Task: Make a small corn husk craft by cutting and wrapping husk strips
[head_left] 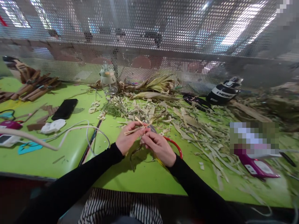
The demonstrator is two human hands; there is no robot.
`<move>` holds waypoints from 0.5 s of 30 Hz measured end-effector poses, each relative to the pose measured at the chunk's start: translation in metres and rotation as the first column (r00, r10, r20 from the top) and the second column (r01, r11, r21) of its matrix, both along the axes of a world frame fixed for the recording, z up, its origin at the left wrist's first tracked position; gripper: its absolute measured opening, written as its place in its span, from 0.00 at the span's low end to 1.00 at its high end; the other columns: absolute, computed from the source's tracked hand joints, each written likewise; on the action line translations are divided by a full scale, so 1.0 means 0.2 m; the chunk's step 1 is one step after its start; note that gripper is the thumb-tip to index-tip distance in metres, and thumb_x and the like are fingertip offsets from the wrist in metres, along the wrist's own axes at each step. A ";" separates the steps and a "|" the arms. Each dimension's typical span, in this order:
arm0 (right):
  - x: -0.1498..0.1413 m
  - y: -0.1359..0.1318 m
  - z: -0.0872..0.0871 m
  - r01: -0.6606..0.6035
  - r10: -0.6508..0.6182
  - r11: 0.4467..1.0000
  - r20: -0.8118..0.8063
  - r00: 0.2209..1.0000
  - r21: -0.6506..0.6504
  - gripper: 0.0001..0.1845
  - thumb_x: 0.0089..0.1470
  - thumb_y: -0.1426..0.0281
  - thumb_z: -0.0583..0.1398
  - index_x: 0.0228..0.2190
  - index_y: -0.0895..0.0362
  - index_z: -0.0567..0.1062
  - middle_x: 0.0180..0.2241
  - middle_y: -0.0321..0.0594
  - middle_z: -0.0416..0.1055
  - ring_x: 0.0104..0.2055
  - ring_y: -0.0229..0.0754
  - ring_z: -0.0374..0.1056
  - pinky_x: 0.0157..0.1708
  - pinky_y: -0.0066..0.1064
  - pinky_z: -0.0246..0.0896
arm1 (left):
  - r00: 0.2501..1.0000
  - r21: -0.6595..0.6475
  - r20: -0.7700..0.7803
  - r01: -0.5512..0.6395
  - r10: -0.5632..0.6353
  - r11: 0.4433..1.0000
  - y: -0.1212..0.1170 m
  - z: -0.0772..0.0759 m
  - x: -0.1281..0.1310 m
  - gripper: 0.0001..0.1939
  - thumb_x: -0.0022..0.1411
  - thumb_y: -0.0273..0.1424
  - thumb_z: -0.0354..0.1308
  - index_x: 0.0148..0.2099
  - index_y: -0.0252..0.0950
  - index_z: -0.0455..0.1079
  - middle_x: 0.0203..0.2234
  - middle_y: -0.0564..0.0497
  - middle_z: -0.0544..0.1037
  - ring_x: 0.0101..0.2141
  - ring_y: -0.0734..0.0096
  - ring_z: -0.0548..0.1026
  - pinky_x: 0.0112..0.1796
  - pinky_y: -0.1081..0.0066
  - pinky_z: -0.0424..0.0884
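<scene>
My left hand (130, 137) is closed around a small bundle of pale dry husk strips (137, 123), whose ends stick out past the thumb and fingers. Close against it, my right hand (157, 144) is closed in a pinch at the lower end of the bundle; what exactly lies between its fingertips is hidden. A thin dark dried strand (132, 161) hangs below the hands over the green table (163, 183). Behind my right hand curves a red handle (175, 145), partly covered by the hand. Heaped husk scraps (151, 109) lie just beyond both hands.
A clear bottle (109, 82) and larger dry husks (156, 88) stand by the perforated metal screen (177, 62). To the left lie a black phone (65, 109), white cables (70, 130) and brown rolls (38, 84). At right are a black bottle (221, 93) and a magenta device (259, 166).
</scene>
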State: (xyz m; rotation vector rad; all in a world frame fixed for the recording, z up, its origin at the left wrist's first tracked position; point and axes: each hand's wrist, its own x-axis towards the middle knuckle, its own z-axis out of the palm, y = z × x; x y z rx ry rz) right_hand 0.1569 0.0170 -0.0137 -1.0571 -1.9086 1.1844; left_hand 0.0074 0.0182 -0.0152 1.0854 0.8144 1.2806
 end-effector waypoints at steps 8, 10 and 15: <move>0.11 0.08 0.04 0.227 -0.240 0.953 0.042 0.970 0.202 0.15 0.57 0.59 0.54 0.26 0.57 0.69 0.22 0.32 0.63 0.22 0.34 0.57 0.22 0.26 0.52 | 0.942 -0.066 0.048 0.334 -0.331 0.940 0.03 0.03 -0.09 0.22 0.52 0.29 0.63 0.50 0.36 0.66 0.45 0.44 0.76 0.47 0.65 0.73 0.47 0.66 0.69; 0.12 0.09 0.05 0.260 -0.271 0.938 0.020 0.962 0.231 0.15 0.57 0.59 0.55 0.27 0.57 0.70 0.23 0.33 0.65 0.24 0.35 0.58 0.24 0.27 0.53 | 0.941 -0.100 0.062 0.337 -0.332 0.936 0.03 0.03 -0.09 0.22 0.53 0.30 0.63 0.51 0.37 0.66 0.44 0.45 0.76 0.45 0.67 0.75 0.45 0.67 0.70; 0.10 0.07 0.06 0.195 -0.224 0.928 0.056 0.973 0.317 0.14 0.58 0.61 0.55 0.28 0.57 0.72 0.26 0.36 0.70 0.27 0.37 0.62 0.27 0.28 0.56 | 0.979 -0.136 0.026 0.204 -0.203 0.969 0.02 0.01 -0.06 0.24 0.54 0.38 0.62 0.51 0.36 0.67 0.36 0.45 0.79 0.37 0.68 0.77 0.37 0.72 0.72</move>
